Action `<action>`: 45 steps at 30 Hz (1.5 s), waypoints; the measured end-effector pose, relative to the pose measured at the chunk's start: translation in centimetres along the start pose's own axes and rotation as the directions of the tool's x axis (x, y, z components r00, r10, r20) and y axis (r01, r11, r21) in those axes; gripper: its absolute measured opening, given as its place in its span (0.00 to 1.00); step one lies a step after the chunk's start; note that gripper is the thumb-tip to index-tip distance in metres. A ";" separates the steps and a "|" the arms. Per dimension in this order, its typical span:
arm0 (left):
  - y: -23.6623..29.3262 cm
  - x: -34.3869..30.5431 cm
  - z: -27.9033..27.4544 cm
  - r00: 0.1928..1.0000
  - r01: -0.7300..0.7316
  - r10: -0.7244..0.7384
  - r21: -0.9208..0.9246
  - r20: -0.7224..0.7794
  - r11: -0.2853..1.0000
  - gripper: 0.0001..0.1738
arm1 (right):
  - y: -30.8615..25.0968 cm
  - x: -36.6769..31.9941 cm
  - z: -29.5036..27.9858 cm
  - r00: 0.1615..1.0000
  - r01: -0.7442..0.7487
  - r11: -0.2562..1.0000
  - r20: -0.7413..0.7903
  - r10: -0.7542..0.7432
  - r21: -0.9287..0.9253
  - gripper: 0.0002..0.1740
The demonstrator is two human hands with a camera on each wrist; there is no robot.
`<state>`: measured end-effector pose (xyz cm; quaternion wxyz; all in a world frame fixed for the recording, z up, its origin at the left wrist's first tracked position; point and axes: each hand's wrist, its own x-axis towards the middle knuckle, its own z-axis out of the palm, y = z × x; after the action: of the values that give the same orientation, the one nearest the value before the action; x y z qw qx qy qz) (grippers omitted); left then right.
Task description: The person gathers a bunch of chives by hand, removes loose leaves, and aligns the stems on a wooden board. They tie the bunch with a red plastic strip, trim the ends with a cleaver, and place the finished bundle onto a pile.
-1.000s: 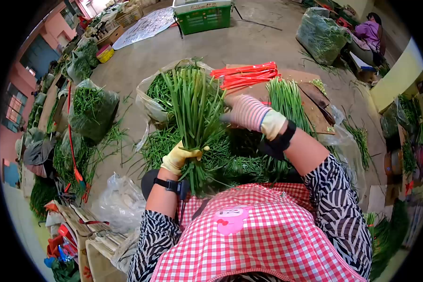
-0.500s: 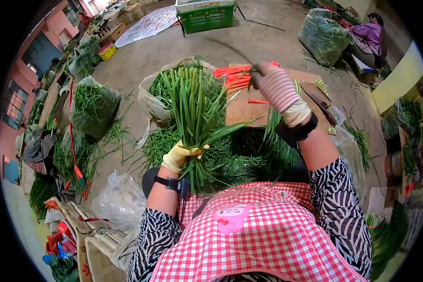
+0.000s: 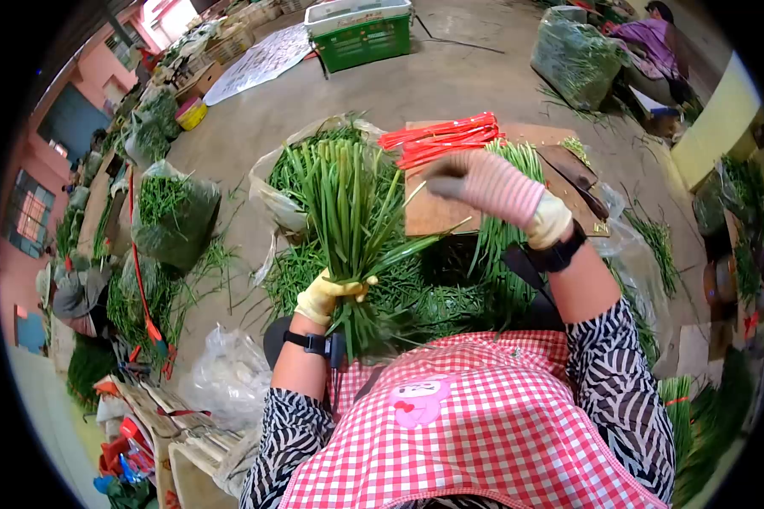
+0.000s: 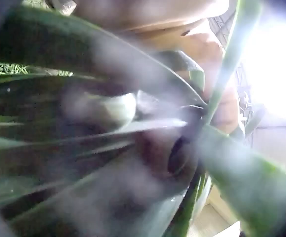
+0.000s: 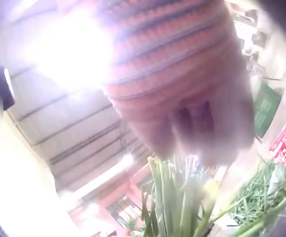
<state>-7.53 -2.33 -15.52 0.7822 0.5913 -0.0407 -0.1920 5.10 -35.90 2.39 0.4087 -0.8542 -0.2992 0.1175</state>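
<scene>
In the head view my left hand (image 3: 333, 294), in a yellow glove, grips a bunch of green stalks (image 3: 348, 199) near its leafy lower part, cut ends up. The left wrist view shows blurred leaves (image 4: 251, 173) close around the fingers. To the right of the bunch, my right hand (image 3: 492, 188) wears a striped glove, fingers bent and pointing left. A thin pale stalk (image 3: 413, 195) runs from its fingertips toward the bunch. In the right wrist view that hand (image 5: 182, 94) is above the stalk tops (image 5: 175, 197); its fingertips are blurred.
Red ties (image 3: 446, 136) lie on a wooden board (image 3: 433, 208), with more stalks (image 3: 518, 161) at its right. Behind the bunch stands an open bag of greens (image 3: 272, 191). Further away are a green crate (image 3: 361, 42) and a seated person in purple (image 3: 649, 42).
My right hand has swung out over the board with a dark strand, then come back left and down toward the bunch. The left hand keeps its grip, and the head view has shifted slightly.
</scene>
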 end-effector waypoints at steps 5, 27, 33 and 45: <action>-0.1 -0.6 0.6 0.995 0.053 -0.050 -0.033 0.091 0.998 0.21 | 6.4 7.0 1.2 0.989 0.108 0.979 0.083 -0.124 0.175 0.37; -0.4 -0.7 0.3 0.991 0.079 -0.070 -0.078 0.111 0.994 0.22 | 7.1 5.5 -3.8 0.987 0.147 0.387 -0.161 0.003 0.911 0.17; -0.9 -0.4 -0.7 0.991 0.107 -0.107 0.008 0.078 0.994 0.20 | -0.7 -0.2 -6.9 0.944 0.070 0.982 0.306 -0.122 0.174 0.34; -1.1 0.7 0.1 0.977 0.052 -0.039 -0.058 0.211 0.997 0.28 | 1.9 4.9 2.8 0.999 0.034 0.911 0.021 -0.047 0.411 0.17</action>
<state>-7.20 -2.90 -16.68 0.7874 0.5434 -0.1032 -0.2722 8.55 -32.13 -0.68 0.5766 -0.7411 -0.2916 0.1822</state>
